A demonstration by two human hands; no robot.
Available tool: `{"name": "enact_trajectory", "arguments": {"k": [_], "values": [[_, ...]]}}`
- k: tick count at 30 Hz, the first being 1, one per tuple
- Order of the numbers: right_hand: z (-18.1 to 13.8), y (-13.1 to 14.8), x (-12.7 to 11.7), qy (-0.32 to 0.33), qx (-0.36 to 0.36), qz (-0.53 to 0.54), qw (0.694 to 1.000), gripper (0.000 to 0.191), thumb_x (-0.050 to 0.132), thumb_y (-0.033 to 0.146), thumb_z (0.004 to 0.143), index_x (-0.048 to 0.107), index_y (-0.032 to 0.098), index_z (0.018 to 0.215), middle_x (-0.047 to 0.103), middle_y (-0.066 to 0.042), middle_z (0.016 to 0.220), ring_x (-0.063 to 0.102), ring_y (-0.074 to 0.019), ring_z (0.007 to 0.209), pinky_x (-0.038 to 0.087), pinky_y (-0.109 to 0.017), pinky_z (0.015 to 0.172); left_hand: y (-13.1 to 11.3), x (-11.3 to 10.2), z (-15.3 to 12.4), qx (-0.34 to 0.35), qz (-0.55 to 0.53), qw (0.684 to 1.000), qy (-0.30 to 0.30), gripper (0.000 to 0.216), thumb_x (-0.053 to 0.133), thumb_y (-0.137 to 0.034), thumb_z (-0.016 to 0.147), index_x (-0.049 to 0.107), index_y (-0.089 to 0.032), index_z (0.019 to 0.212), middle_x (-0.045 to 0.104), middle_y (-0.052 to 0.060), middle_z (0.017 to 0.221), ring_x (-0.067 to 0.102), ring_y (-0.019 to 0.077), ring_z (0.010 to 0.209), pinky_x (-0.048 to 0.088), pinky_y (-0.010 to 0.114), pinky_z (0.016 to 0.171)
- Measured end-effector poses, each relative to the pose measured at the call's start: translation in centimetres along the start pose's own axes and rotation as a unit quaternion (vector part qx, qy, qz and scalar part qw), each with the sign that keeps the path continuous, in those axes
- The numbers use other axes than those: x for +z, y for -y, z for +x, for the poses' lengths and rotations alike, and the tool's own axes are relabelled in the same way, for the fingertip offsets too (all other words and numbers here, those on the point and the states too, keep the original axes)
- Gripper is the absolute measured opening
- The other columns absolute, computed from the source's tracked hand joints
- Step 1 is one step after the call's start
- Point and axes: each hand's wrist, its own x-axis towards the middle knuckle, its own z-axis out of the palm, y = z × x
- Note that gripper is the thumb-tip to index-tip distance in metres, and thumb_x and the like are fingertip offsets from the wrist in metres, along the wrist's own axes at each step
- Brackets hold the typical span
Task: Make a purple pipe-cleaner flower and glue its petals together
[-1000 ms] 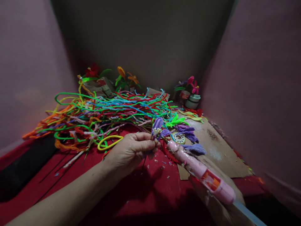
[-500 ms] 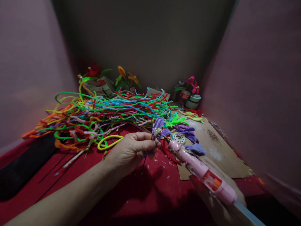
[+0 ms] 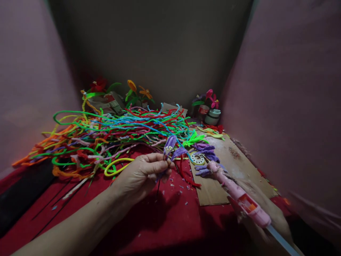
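Observation:
My left hand is closed in a pinch on a small purple pipe-cleaner flower with a thin dark stem, held just above the red cloth. My right hand, low at the right and partly hidden, grips a pink glue gun with an orange label. The gun's nozzle points up-left and sits over the cardboard sheet, close to loose purple petals, a hand's width right of the flower.
A big tangle of coloured pipe cleaners covers the red cloth behind my left hand. Finished flowers and small jars stand at the back wall. A white ring lies on the cardboard. A dark strip lies at left.
The glue gun has drawn away from the flower, down and to the right, its nozzle now over the cardboard. My left hand keeps its pinch on the flower. The view shifted slightly.

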Motion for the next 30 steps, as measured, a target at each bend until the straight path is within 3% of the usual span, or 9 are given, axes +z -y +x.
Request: {"name": "enact_trajectory", "arguments": {"k": [3, 6, 14, 19, 22, 25, 26, 28, 30], "values": [[-0.3, -0.6, -1.6, -0.028, 0.000, -0.093, 0.995, 0.045, 0.052, 0.037, 0.075, 0.052, 0.024, 0.118, 0.060, -0.010, 0.107, 0.060, -0.0290, 0.093, 0.052, -0.038, 0.070, 0.1, -0.1, 0.1, 0.000, 0.009, 1.000, -0.010, 0.008, 0.069, -0.004, 0.060, 0.066, -0.009, 0.066, 0.065, 0.006, 0.064, 0.058, 0.0092, 0.052, 0.045, 0.016, 0.048], [0.3, -1.6, -3.0, -0.046, 0.057, -0.159, 0.985, 0.039, 0.048, 0.033, 0.079, 0.052, 0.019, 0.116, 0.057, -0.012, 0.106, 0.062, -0.0238, 0.082, 0.050, -0.031, 0.061, 0.1, -0.2, 0.2, -0.002, 0.019, 0.999, -0.026, 0.009, 0.069, -0.003, 0.060, 0.066, -0.010, 0.066, 0.065, 0.006, 0.063, 0.058, 0.0096, 0.051, 0.045, 0.016, 0.047], [2.4, -6.0, -4.4, 0.086, 0.203, -0.304, 0.927, 0.030, 0.044, 0.034, 0.079, 0.059, 0.021, 0.103, 0.057, -0.004, 0.086, 0.058, -0.0197, 0.072, 0.042, -0.028, 0.055, 0.2, -0.5, 0.5, -0.008, 0.020, 0.998, -0.056, 0.014, 0.065, 0.002, 0.061, 0.066, -0.011, 0.066, 0.066, 0.006, 0.064, 0.059, 0.0102, 0.050, 0.047, 0.017, 0.046], [2.9, -6.4, -4.4, 0.102, 0.171, -0.326, 0.924, 0.036, 0.044, 0.020, 0.074, 0.057, 0.017, 0.107, 0.057, -0.009, 0.091, 0.055, -0.0241, 0.083, 0.044, -0.034, 0.065, 0.2, -0.3, 0.5, -0.005, 0.011, 0.999, -0.037, 0.012, 0.067, 0.000, 0.061, 0.067, -0.011, 0.066, 0.066, 0.006, 0.064, 0.059, 0.0097, 0.051, 0.046, 0.015, 0.047], [3.4, -4.2, -4.1, 0.019, 0.108, -0.314, 0.943, 0.036, 0.047, 0.019, 0.069, 0.061, 0.012, 0.101, 0.057, -0.014, 0.099, 0.050, -0.0303, 0.093, 0.041, -0.043, 0.078, 0.3, 0.1, 0.2, -0.009, 0.004, 1.000, -0.014, 0.008, 0.069, -0.004, 0.061, 0.067, -0.010, 0.065, 0.066, 0.006, 0.063, 0.059, 0.0088, 0.051, 0.044, 0.014, 0.045], [4.3, 0.8, -2.2, -0.101, 0.133, -0.118, 0.979, 0.023, 0.048, 0.026, 0.076, 0.066, 0.019, 0.089, 0.060, -0.010, 0.090, 0.053, -0.0258, 0.088, 0.043, -0.040, 0.077, 0.4, 0.6, -0.2, -0.013, -0.012, 1.000, 0.003, 0.008, 0.070, -0.006, 0.061, 0.067, -0.010, 0.067, 0.066, 0.006, 0.064, 0.059, 0.0090, 0.051, 0.044, 0.015, 0.044], [4.7, 2.8, -1.2, -0.075, 0.150, 0.011, 0.986, 0.020, 0.049, 0.028, 0.078, 0.067, 0.021, 0.084, 0.062, -0.007, 0.087, 0.056, -0.0229, 0.085, 0.044, -0.036, 0.075, 0.4, 0.7, -0.3, -0.012, -0.019, 1.000, 0.010, 0.009, 0.071, -0.006, 0.060, 0.068, -0.010, 0.067, 0.066, 0.006, 0.064, 0.059, 0.0091, 0.051, 0.044, 0.015, 0.045], [5.6, 6.6, 1.2, 0.017, 0.190, 0.260, 0.947, 0.019, 0.054, 0.032, 0.077, 0.069, 0.022, 0.085, 0.064, -0.005, 0.088, 0.057, -0.0197, 0.084, 0.045, -0.033, 0.075, 0.6, 0.9, -0.5, -0.008, -0.030, 0.999, 0.024, 0.009, 0.073, -0.008, 0.059, 0.068, -0.011, 0.067, 0.067, 0.006, 0.064, 0.059, 0.0090, 0.052, 0.045, 0.015, 0.045], [6.5, 9.4, 3.6, 0.036, 0.261, 0.441, 0.858, 0.020, 0.062, 0.032, 0.074, 0.069, 0.021, 0.089, 0.065, -0.004, 0.084, 0.057, -0.0160, 0.077, 0.044, -0.028, 0.070, 0.7, 0.9, -0.5, -0.008, -0.034, 0.999, 0.032, 0.011, 0.074, -0.010, 0.057, 0.068, -0.011, 0.067, 0.067, 0.005, 0.064, 0.059, 0.0092, 0.052, 0.044, 0.015, 0.045]]}}
